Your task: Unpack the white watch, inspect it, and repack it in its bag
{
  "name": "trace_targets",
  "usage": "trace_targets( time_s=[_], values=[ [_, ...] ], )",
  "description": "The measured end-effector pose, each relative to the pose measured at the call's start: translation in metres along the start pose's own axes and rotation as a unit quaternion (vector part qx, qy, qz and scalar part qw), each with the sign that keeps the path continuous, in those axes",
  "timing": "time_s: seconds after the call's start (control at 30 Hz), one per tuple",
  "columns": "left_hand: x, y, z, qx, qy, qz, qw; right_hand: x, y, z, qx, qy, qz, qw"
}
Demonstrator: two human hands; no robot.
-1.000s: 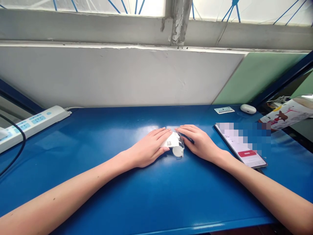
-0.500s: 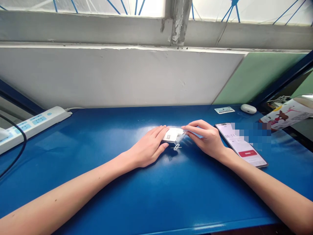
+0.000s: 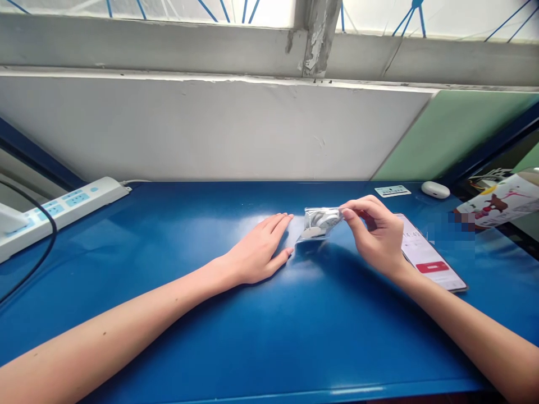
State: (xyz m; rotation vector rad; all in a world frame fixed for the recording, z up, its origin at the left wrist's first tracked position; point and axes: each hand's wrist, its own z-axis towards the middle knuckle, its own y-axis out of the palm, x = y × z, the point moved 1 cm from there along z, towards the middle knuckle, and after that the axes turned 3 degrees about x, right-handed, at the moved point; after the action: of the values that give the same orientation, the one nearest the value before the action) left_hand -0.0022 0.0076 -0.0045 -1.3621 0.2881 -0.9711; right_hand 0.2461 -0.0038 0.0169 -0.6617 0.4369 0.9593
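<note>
My right hand pinches a small clear plastic bag by its right edge and holds it just above the blue table. Something white and round shows inside the bag. My left hand lies flat on the table with its fingers stretched out, just left of the bag and not touching it.
A phone with a lit screen lies right of my right hand. A white card and a white earbud case sit at the back right. A white power strip with a black cable lies at the left. A printed package is at the far right.
My right hand has lifted the bag off the table and turned it over, moving it right. My left hand has let go of it and stays flat.
</note>
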Motion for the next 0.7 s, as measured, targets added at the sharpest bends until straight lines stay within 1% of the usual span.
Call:
trace_targets(
  time_s=[0.13, 0.23, 0.33, 0.4, 0.47, 0.57, 0.7],
  values=[
    [-0.001, 0.0, 0.0, 0.002, -0.005, -0.008, 1.0, 0.0, 0.001, 0.001, -0.023, 0.092, 0.055, 0.994],
    [0.0, -0.001, 0.0, 0.006, -0.007, -0.023, 1.0, 0.0, 0.003, 0.002, -0.049, 0.158, 0.096, 0.981],
    [0.001, -0.003, 0.001, 0.007, -0.008, -0.042, 0.999, 0.004, 0.005, 0.001, -0.071, 0.207, 0.129, 0.967],
    [0.001, -0.005, 0.001, 0.004, -0.005, -0.05, 0.999, 0.008, 0.007, -0.001, -0.099, 0.238, 0.143, 0.956],
    [0.0, -0.006, 0.0, 0.0, 0.003, -0.055, 0.998, 0.011, 0.01, -0.003, -0.14, 0.267, 0.151, 0.941],
    [-0.001, -0.006, 0.0, -0.009, 0.023, -0.056, 0.998, 0.012, 0.012, -0.005, -0.185, 0.287, 0.163, 0.925],
    [-0.002, -0.005, -0.001, 0.0, 0.035, -0.045, 0.998, 0.009, 0.013, -0.005, -0.211, 0.27, 0.167, 0.924]
  ],
)
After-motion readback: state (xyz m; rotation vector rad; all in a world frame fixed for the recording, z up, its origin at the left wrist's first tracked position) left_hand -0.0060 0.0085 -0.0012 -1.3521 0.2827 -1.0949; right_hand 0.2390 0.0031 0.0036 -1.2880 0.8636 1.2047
